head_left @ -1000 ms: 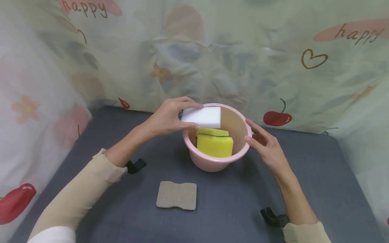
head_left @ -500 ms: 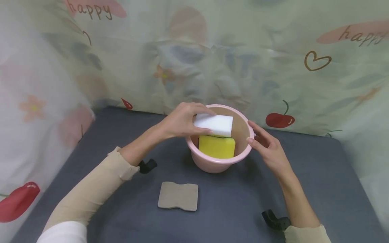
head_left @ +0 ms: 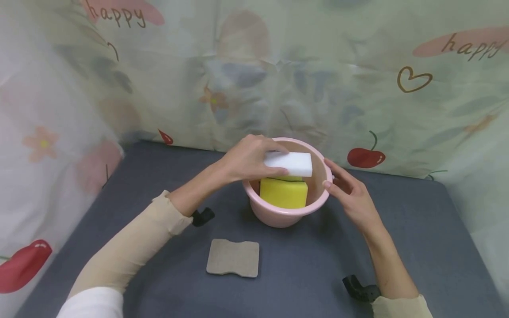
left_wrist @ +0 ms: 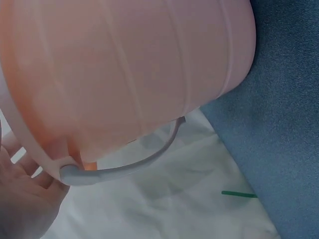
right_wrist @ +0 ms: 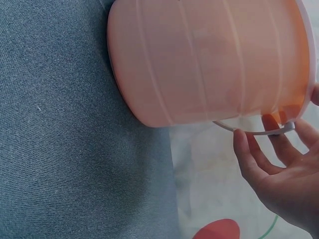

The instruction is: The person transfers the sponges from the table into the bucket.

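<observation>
Over the pink bucket, my left hand pinches a white sponge block between thumb and fingers. Below the block, yellow sponges stand inside the bucket. My right hand holds the bucket's rim on the right, thumb at the near side. In the right wrist view, the fingers of that hand lie around the rim and the thin handle. The left wrist view has the bucket wall large, with the left hand at the rim's edge; the block is hidden there.
A grey-brown flat pad with notched long sides lies on the dark table in front of the bucket. A patterned curtain hangs close behind the bucket and along both sides.
My left hand has moved right and slightly down with the white block, from the bucket's left rim to over its middle. The right hand stays on the rim.
</observation>
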Available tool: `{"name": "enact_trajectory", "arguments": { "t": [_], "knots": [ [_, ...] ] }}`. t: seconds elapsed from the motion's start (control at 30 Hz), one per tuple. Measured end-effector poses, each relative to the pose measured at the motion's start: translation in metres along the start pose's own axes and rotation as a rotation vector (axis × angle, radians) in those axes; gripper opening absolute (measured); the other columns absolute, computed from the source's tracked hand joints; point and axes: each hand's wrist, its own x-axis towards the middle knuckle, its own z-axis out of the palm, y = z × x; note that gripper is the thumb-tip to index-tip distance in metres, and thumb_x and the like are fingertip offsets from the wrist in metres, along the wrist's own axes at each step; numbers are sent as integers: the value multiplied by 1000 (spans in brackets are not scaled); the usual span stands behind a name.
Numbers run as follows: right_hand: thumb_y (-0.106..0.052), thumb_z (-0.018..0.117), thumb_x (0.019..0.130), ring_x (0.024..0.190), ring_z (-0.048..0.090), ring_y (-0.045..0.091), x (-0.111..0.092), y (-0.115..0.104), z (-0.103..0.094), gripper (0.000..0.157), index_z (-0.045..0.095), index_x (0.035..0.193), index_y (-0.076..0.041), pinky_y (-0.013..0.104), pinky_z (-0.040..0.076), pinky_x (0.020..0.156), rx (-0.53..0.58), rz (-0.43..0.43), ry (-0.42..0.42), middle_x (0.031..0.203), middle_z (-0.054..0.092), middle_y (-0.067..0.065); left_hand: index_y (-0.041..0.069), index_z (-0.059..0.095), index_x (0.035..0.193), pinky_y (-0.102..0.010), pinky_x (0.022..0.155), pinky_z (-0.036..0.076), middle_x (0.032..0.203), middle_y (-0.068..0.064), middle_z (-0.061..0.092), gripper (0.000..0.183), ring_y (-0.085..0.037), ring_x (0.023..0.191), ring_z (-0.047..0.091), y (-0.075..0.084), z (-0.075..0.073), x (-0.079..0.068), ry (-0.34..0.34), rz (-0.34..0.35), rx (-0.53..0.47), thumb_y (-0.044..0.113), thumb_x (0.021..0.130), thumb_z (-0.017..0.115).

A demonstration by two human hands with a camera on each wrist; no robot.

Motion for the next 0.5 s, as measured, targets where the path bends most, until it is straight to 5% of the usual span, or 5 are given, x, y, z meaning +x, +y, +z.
{"name": "enact_trajectory", "arguments": {
  "t": [0.5],
  "knots": [
    [-30,62,100,133,46,27,1,2,0,59,39,153,-32,27,45,101,18,3,-5,155,40,-2,18,72,122,-26,81,49,115,4,70,47,-10,97,62,0,7,4,-32,-26,26,44,83,79]
  ]
}}
